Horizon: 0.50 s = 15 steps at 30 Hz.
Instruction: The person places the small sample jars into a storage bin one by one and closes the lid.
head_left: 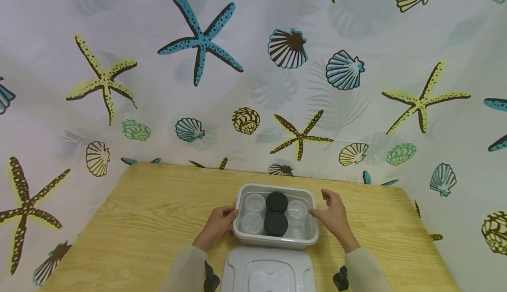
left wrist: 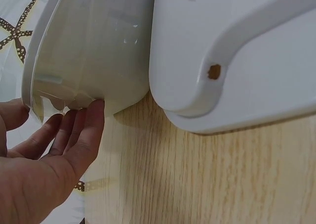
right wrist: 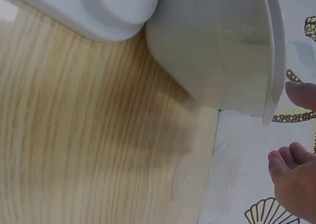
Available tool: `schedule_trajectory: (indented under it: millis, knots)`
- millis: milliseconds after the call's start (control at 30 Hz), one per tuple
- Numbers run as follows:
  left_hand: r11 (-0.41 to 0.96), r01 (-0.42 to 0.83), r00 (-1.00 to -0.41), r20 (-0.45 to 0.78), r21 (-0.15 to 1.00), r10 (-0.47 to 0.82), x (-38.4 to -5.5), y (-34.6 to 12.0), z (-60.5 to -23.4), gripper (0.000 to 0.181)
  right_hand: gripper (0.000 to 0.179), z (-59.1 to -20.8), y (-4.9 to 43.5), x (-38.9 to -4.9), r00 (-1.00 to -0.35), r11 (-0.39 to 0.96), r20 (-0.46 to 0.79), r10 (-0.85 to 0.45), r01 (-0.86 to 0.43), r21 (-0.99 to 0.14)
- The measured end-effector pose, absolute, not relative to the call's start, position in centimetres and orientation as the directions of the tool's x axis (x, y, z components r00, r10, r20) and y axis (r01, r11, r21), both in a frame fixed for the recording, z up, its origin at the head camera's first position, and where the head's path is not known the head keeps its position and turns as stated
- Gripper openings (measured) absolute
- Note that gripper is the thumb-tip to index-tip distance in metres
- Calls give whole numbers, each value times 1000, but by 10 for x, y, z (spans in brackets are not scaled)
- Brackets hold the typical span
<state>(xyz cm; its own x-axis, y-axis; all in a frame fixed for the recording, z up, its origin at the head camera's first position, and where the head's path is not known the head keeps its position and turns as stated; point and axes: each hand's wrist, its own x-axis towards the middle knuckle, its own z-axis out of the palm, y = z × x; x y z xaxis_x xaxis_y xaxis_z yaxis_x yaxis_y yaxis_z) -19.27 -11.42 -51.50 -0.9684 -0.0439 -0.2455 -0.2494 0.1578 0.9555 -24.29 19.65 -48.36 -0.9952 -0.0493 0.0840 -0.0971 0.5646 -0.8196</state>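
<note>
A white plastic storage box (head_left: 273,241) stands uncovered on the table. Inside are two black round containers or lids (head_left: 276,224) and three clear round ones (head_left: 252,223). My left hand (head_left: 218,222) grips the box's left rim; in the left wrist view its thumb is at the rim and the fingers (left wrist: 86,140) are curled beneath it against the wall. At the right end, my right hand (head_left: 333,215) has its thumb by the rim and its other fingers raised. The right wrist view shows thumb and fingers spread apart, nothing between them.
A white lid (head_left: 269,267) lies flat directly in front of the box. The wood-grain table (head_left: 166,204) extends to both sides. Behind it hangs a curtain (head_left: 253,85) printed with starfish and shells. Dark straps or mounts (head_left: 340,279) show at the wrists.
</note>
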Motion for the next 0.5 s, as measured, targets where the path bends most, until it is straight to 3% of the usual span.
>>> schedule_trajectory:
  millis: [500]
  knots:
    - [172, -252, -968, -248, 952, -47, -193, -115, -516, 41, 67, -489, 216, -244, -995, 600, 95, -19, -88, -795]
